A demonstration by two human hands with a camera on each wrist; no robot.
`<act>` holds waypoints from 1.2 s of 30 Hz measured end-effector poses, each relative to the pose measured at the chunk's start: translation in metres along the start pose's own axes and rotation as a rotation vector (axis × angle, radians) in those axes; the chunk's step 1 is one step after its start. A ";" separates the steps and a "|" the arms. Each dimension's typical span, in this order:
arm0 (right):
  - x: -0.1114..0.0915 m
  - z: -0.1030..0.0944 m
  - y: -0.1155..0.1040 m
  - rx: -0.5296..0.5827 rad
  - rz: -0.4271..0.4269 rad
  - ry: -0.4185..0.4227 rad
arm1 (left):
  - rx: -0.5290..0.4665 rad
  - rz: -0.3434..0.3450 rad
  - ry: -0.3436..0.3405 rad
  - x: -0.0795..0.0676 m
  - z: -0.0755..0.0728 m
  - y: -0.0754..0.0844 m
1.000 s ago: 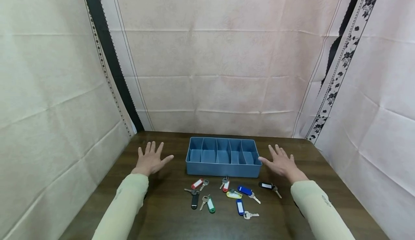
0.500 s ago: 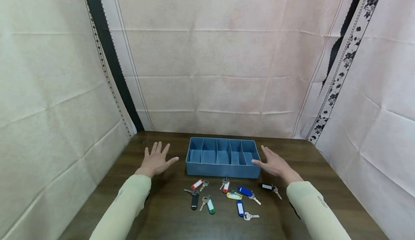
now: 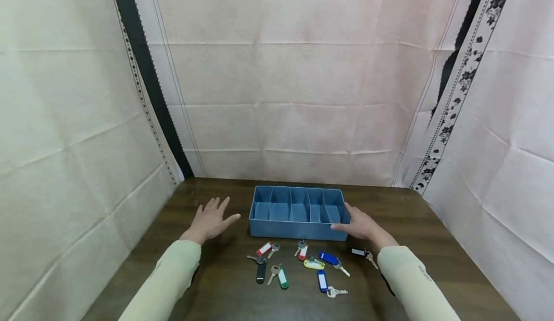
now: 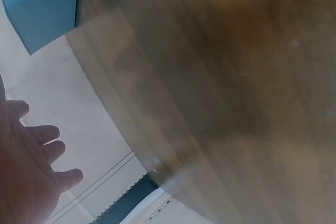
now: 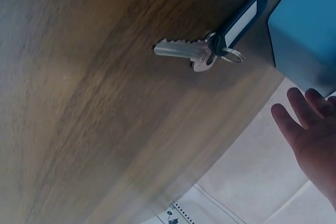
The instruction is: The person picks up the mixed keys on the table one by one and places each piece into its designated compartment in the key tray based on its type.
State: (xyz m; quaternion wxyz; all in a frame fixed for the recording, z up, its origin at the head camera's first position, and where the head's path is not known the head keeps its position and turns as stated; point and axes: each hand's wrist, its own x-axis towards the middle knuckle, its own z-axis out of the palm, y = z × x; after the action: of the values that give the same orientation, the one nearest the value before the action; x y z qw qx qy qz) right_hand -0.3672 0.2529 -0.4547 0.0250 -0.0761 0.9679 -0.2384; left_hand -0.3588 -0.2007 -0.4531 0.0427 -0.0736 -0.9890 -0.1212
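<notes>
A blue plastic box (image 3: 298, 229) with several compartments in a row stands on the table. At its right end is my right hand (image 3: 361, 224), thumb across the front corner and fingers along the end wall; whether it touches is hard to tell. The right wrist view shows these fingers (image 5: 302, 114) extended near the box's corner. My left hand (image 3: 209, 221) hovers left of the box, fingers spread, apart from it and holding nothing. Below my right hand lies a key with a black tag (image 3: 358, 251).
In front of the box lie several tagged keys: a red tag (image 3: 264, 249), another red tag (image 3: 303, 252), a black tag (image 3: 260, 273), a green tag (image 3: 283, 278), a yellow tag (image 3: 313, 264) and two blue tags, one nearer (image 3: 322, 281). Pale cloth (image 3: 298, 119) hangs behind the table.
My right hand has moved left and slightly down to the box's right end. My left hand has shifted a little to the right. Box and keys stay in place.
</notes>
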 end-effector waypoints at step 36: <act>-0.001 -0.006 -0.007 0.198 0.087 -0.073 | -0.392 0.241 -0.098 -0.052 0.029 0.042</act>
State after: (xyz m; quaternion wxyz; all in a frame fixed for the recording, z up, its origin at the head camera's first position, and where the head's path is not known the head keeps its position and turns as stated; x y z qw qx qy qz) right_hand -0.3659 0.2496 -0.4463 0.0777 -0.0399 0.9404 -0.3286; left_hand -0.3030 -0.1606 -0.4769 -0.0061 -0.2038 -0.9315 -0.3011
